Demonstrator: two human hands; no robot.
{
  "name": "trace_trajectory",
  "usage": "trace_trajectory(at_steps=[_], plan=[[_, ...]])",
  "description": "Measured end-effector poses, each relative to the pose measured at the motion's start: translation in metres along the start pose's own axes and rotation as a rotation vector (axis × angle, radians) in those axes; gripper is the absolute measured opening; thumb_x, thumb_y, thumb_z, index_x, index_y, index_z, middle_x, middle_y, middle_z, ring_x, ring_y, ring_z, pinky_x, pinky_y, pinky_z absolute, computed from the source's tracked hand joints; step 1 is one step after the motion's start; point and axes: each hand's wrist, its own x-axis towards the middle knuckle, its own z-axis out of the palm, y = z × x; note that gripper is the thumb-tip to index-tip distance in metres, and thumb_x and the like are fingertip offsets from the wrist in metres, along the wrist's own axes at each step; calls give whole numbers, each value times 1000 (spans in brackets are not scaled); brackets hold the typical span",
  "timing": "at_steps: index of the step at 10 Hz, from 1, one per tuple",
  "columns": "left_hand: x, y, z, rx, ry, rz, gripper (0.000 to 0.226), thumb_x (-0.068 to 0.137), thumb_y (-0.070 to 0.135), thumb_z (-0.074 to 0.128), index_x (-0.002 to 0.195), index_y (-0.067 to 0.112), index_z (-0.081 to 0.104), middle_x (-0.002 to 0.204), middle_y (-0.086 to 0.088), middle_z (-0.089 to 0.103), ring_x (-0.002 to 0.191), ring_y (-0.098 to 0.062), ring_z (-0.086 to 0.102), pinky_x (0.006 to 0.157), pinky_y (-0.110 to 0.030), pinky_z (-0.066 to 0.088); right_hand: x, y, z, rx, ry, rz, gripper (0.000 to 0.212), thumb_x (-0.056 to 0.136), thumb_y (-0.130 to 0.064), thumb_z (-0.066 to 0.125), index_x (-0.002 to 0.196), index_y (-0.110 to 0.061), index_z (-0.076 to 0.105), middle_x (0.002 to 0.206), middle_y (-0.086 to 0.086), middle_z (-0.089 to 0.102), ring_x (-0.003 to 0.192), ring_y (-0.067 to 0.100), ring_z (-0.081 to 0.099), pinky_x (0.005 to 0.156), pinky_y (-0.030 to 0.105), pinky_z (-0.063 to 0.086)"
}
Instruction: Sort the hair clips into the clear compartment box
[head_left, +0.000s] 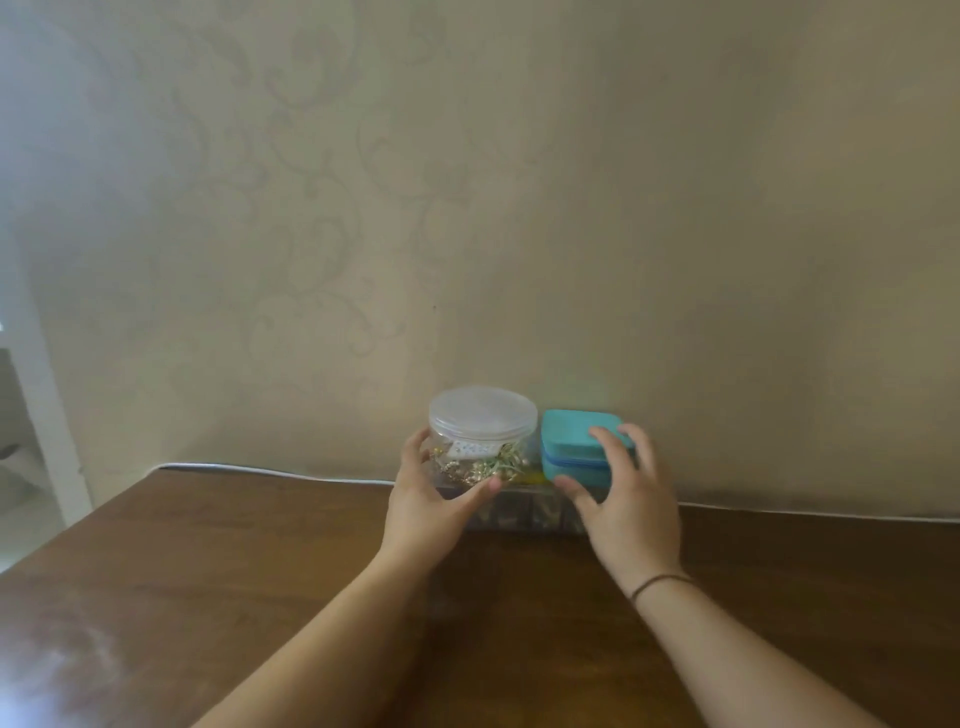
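Both our forearms reach forward over the brown wooden tabletop, nearest the camera, with a thin dark band around our right wrist. Our left hand wraps around a clear round jar with a frosted lid; fingers curl behind its left side and the thumb presses along its lower front, so this grip is grasping the jar. Inside the jar we see a tangle of gold-toned hair clips and a small white card. Our right hand clasps a teal zippered case, fingers over its top right edge and thumb against its lower front. Jar and case sit side by side, touching or nearly so, on top of the clear compartment box, which lies flat on the tabletop against the patterned beige wall. What the compartments hold is too blurred to tell.
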Motion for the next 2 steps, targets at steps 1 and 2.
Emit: trace_trajectory(at_steps=[1,2], plan=[[1,-1,-3,41,-47,-24,116,68,44,88,156,25,15,159,-3,34,143,-24,37,114,-39,34,-2,-3,-1,-80,-108,-7,68,82,-57,62,140,-29,40,153,1,29,124,29,50,93,42,50],[-23,1,-6,30,-69,-112,126,68,37,90,158,19,3,165,-9,16,150,-27,22,118,-39,25,-19,3,-26,-148,-224,-5,90,82,-62,59,151,-34,9,162,0,3,142,26,30,110,41,38]])
